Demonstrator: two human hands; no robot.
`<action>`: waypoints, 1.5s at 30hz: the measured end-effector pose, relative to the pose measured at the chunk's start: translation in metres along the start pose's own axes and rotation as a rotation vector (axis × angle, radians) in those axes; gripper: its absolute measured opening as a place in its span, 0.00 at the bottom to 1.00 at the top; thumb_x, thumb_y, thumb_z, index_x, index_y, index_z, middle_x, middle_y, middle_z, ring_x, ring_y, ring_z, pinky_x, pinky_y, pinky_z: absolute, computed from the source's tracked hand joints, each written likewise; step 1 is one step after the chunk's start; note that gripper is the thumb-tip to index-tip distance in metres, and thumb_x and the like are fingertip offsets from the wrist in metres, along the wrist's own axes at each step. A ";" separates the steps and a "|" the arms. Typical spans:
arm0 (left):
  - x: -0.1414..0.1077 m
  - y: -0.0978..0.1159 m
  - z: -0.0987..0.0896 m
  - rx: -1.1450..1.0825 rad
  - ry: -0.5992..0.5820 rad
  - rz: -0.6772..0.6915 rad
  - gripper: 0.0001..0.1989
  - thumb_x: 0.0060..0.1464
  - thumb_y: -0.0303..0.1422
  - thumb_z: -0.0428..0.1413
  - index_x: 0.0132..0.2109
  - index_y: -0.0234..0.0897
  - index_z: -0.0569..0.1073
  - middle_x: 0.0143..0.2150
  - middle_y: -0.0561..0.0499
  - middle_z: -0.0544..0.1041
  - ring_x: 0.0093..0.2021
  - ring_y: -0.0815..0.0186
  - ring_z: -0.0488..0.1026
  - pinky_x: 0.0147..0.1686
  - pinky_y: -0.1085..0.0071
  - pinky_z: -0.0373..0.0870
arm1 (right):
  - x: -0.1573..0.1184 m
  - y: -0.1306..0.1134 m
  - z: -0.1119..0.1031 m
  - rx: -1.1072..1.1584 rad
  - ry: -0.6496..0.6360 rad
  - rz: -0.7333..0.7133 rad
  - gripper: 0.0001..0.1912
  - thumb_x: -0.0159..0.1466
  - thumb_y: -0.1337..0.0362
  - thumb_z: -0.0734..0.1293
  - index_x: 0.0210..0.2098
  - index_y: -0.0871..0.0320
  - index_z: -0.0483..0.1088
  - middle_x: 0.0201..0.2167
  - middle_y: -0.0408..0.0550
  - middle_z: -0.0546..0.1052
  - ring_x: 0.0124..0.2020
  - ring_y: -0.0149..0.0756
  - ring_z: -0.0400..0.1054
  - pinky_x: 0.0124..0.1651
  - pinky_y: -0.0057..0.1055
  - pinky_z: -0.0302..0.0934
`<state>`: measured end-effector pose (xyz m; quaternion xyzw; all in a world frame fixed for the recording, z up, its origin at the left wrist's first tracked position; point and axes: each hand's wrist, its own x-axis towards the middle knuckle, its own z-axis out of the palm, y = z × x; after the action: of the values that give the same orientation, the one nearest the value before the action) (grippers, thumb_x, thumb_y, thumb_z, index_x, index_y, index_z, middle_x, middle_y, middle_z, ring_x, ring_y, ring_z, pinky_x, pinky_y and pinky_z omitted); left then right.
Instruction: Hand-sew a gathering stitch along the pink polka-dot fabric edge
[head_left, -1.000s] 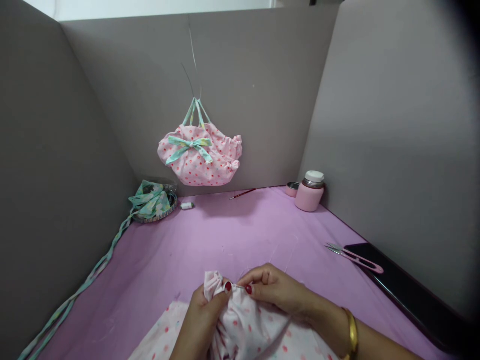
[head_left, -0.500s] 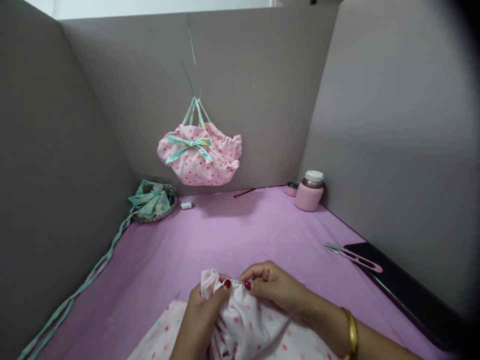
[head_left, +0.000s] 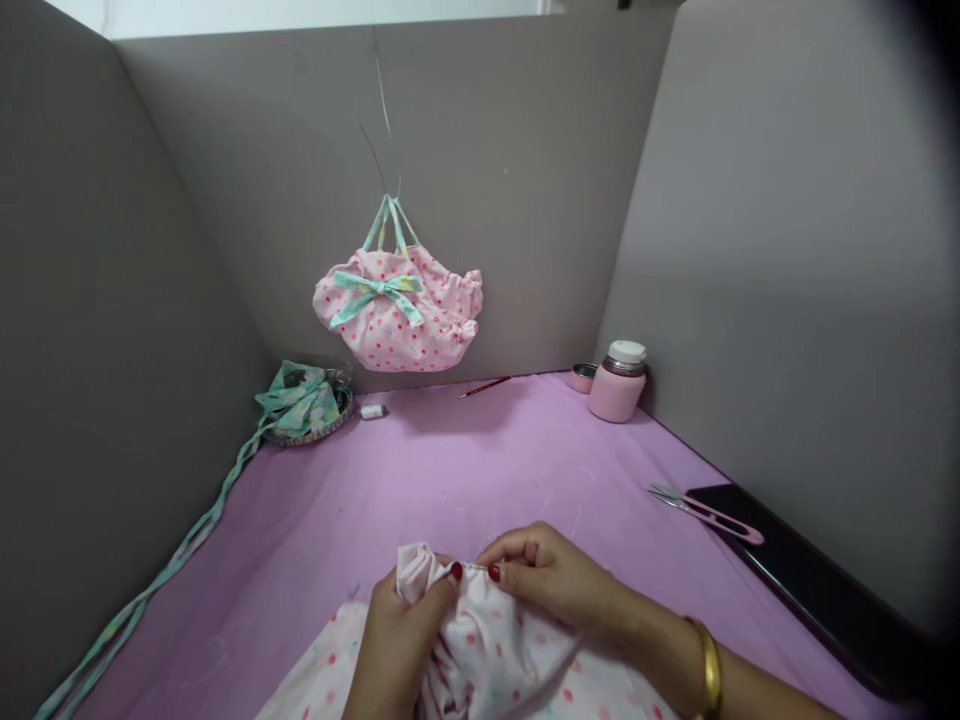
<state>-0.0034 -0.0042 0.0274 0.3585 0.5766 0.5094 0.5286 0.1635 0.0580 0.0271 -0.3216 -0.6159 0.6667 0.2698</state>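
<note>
My left hand [head_left: 401, 635] pinches a gathered fold of white fabric with pink dots [head_left: 487, 660] near the front edge of the purple table cover [head_left: 420, 480]. My right hand [head_left: 551, 575] grips the same fabric edge just to the right, thumb and forefinger closed, with a thin needle-like piece between the two thumbs. A thin thread trails from the fabric across the cloth. A gold bangle sits on my right wrist.
A finished pink dotted bag with a teal bow [head_left: 397, 310] hangs on the back panel. A teal ribbon bundle on a dish [head_left: 304, 400] lies at back left. A pink jar [head_left: 619, 382], thread snips [head_left: 709, 513], a dark phone [head_left: 817, 580] and a small spool [head_left: 373, 411] lie around.
Both hands shifted a little to the left with the fabric; the gathered fold sits slightly lower. Otherwise nothing moved.
</note>
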 end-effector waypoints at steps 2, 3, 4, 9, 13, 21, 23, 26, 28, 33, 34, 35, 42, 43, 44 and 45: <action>0.000 0.000 0.000 0.073 0.015 0.048 0.08 0.44 0.34 0.57 0.26 0.33 0.69 0.23 0.53 0.67 0.25 0.68 0.62 0.25 0.75 0.61 | -0.001 -0.001 0.003 -0.051 0.010 -0.012 0.14 0.56 0.61 0.66 0.38 0.64 0.76 0.27 0.48 0.76 0.26 0.29 0.64 0.30 0.25 0.56; 0.000 0.001 0.000 0.102 0.022 0.068 0.08 0.44 0.34 0.57 0.25 0.33 0.69 0.22 0.54 0.66 0.25 0.68 0.61 0.24 0.75 0.60 | -0.002 -0.002 0.004 -0.088 0.020 -0.019 0.14 0.56 0.62 0.65 0.38 0.64 0.76 0.27 0.48 0.76 0.25 0.29 0.64 0.30 0.25 0.56; 0.000 0.002 0.000 0.125 0.031 0.087 0.08 0.43 0.33 0.57 0.24 0.33 0.68 0.22 0.54 0.65 0.24 0.68 0.60 0.24 0.75 0.59 | -0.003 -0.003 0.006 -0.132 0.034 -0.025 0.14 0.57 0.63 0.65 0.38 0.63 0.76 0.27 0.48 0.76 0.25 0.29 0.64 0.29 0.24 0.56; -0.001 0.005 0.001 0.213 0.036 0.151 0.09 0.44 0.34 0.57 0.23 0.33 0.67 0.22 0.53 0.65 0.25 0.68 0.60 0.24 0.75 0.59 | -0.004 -0.006 0.011 -0.240 0.078 -0.055 0.12 0.59 0.63 0.63 0.38 0.61 0.76 0.28 0.47 0.76 0.26 0.31 0.65 0.29 0.24 0.56; 0.001 0.002 0.001 0.098 0.035 0.081 0.13 0.46 0.38 0.57 0.24 0.35 0.64 0.22 0.55 0.62 0.24 0.68 0.59 0.24 0.75 0.58 | -0.002 -0.003 0.010 -0.112 0.064 -0.064 0.14 0.58 0.60 0.65 0.39 0.62 0.76 0.29 0.49 0.77 0.28 0.33 0.67 0.32 0.27 0.58; -0.002 0.004 0.003 -0.125 -0.012 -0.057 0.12 0.45 0.38 0.58 0.27 0.34 0.67 0.24 0.52 0.68 0.25 0.67 0.64 0.26 0.73 0.61 | -0.001 -0.002 0.010 0.118 0.039 0.005 0.19 0.53 0.55 0.70 0.37 0.64 0.76 0.27 0.49 0.75 0.25 0.30 0.66 0.31 0.26 0.57; -0.001 0.004 0.002 -0.143 -0.022 -0.078 0.11 0.45 0.37 0.58 0.27 0.34 0.67 0.24 0.52 0.68 0.26 0.66 0.64 0.26 0.73 0.61 | -0.001 -0.003 0.010 0.156 0.028 0.017 0.19 0.51 0.54 0.71 0.36 0.64 0.76 0.28 0.49 0.75 0.26 0.30 0.66 0.31 0.26 0.57; 0.001 0.000 0.001 -0.162 -0.049 -0.096 0.10 0.45 0.36 0.58 0.27 0.34 0.67 0.24 0.52 0.68 0.26 0.67 0.64 0.27 0.74 0.61 | 0.000 -0.002 0.009 0.192 0.020 0.020 0.20 0.50 0.54 0.72 0.35 0.64 0.76 0.27 0.49 0.76 0.26 0.29 0.66 0.32 0.26 0.58; 0.002 -0.002 0.000 -0.184 -0.067 -0.099 0.10 0.45 0.35 0.59 0.27 0.34 0.67 0.24 0.53 0.68 0.26 0.68 0.64 0.28 0.74 0.61 | 0.000 -0.001 0.008 0.201 0.011 0.014 0.20 0.50 0.54 0.72 0.36 0.64 0.76 0.26 0.49 0.76 0.26 0.30 0.66 0.32 0.26 0.57; 0.001 -0.001 0.000 -0.238 -0.092 -0.119 0.09 0.45 0.33 0.59 0.27 0.34 0.68 0.24 0.54 0.67 0.26 0.69 0.64 0.29 0.75 0.60 | 0.001 0.002 0.006 0.229 -0.026 0.017 0.19 0.51 0.55 0.72 0.38 0.63 0.76 0.28 0.49 0.76 0.26 0.29 0.65 0.33 0.26 0.57; 0.000 0.001 0.001 -0.246 -0.099 -0.123 0.08 0.45 0.33 0.59 0.27 0.34 0.68 0.24 0.54 0.67 0.26 0.69 0.64 0.29 0.75 0.60 | 0.001 0.002 0.006 0.236 -0.032 0.019 0.20 0.51 0.55 0.72 0.38 0.63 0.76 0.28 0.49 0.76 0.26 0.28 0.65 0.33 0.26 0.56; 0.000 0.002 0.001 -0.256 -0.109 -0.129 0.08 0.45 0.32 0.59 0.27 0.34 0.68 0.23 0.54 0.67 0.26 0.69 0.64 0.29 0.75 0.60 | 0.001 0.003 0.005 0.243 -0.041 0.023 0.20 0.51 0.55 0.72 0.38 0.63 0.76 0.28 0.49 0.76 0.26 0.28 0.65 0.33 0.26 0.56; 0.000 0.000 0.001 -0.306 -0.152 -0.148 0.08 0.46 0.33 0.59 0.28 0.34 0.68 0.24 0.53 0.69 0.26 0.68 0.65 0.28 0.74 0.61 | 0.002 0.008 0.003 0.216 -0.053 0.053 0.20 0.51 0.54 0.71 0.38 0.63 0.76 0.24 0.46 0.73 0.22 0.25 0.60 0.27 0.24 0.53; 0.000 -0.001 0.000 -0.313 -0.162 -0.150 0.08 0.46 0.33 0.59 0.28 0.34 0.68 0.24 0.53 0.69 0.26 0.69 0.65 0.28 0.74 0.61 | 0.002 0.009 0.002 0.206 -0.052 0.060 0.20 0.52 0.54 0.71 0.38 0.63 0.76 0.23 0.45 0.73 0.21 0.24 0.58 0.26 0.23 0.51; 0.000 -0.001 0.000 -0.318 -0.171 -0.153 0.08 0.46 0.33 0.59 0.28 0.34 0.68 0.24 0.53 0.69 0.26 0.69 0.65 0.28 0.74 0.61 | 0.002 0.010 0.002 0.198 -0.053 0.064 0.20 0.52 0.54 0.71 0.38 0.63 0.76 0.22 0.45 0.72 0.20 0.23 0.56 0.24 0.22 0.50; 0.000 -0.001 0.000 -0.319 -0.180 -0.155 0.08 0.47 0.33 0.59 0.28 0.34 0.68 0.24 0.53 0.69 0.26 0.69 0.65 0.29 0.74 0.61 | 0.002 0.011 0.001 0.190 -0.052 0.067 0.20 0.52 0.54 0.71 0.38 0.63 0.76 0.21 0.44 0.71 0.19 0.23 0.55 0.23 0.22 0.48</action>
<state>-0.0034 -0.0046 0.0260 0.2687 0.4647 0.5179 0.6660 0.1614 0.0578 0.0160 -0.2976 -0.5454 0.7390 0.2604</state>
